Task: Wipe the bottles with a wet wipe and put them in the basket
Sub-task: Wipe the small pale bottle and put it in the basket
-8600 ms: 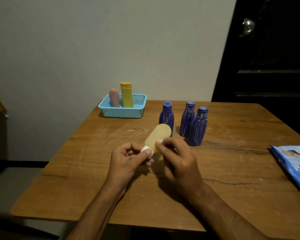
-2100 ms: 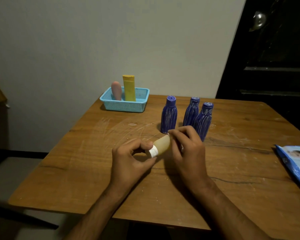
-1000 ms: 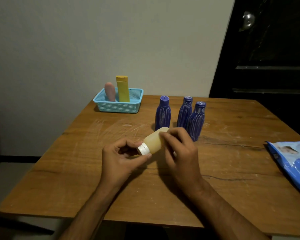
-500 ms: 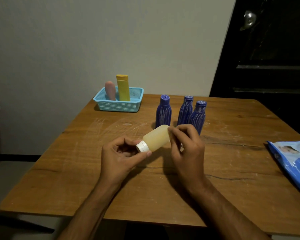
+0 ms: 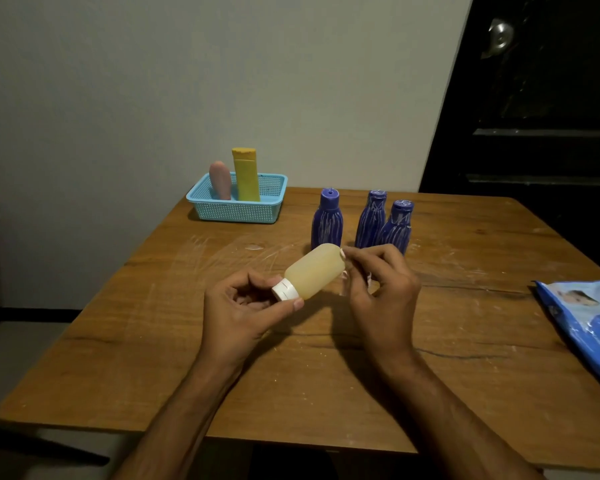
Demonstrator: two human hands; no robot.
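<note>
My left hand [image 5: 243, 313] pinches the white cap of a pale yellow bottle [image 5: 314, 271], which is tilted with its base up and away from me above the table. My right hand [image 5: 378, 289] has its fingers curled at the bottle's base and holds a small wet wipe [image 5: 368, 279], mostly hidden in the fingers. Three blue bottles [image 5: 327, 220] [image 5: 371, 220] [image 5: 397, 227] stand upright just behind my hands. A light blue basket [image 5: 236, 211] at the table's far left holds a pink bottle [image 5: 220, 180] and a yellow bottle [image 5: 246, 174].
A blue wet wipe pack [image 5: 586, 317] lies at the right edge of the wooden table [image 5: 153, 358]. A grey wall runs behind the table, with a dark door [image 5: 534, 98] at the right. Floor shows past the table's left edge.
The pale yellow bottle has risen slightly and tilted more upright in my left hand. My right hand's fingers have slid toward the bottle's base with the wipe.
</note>
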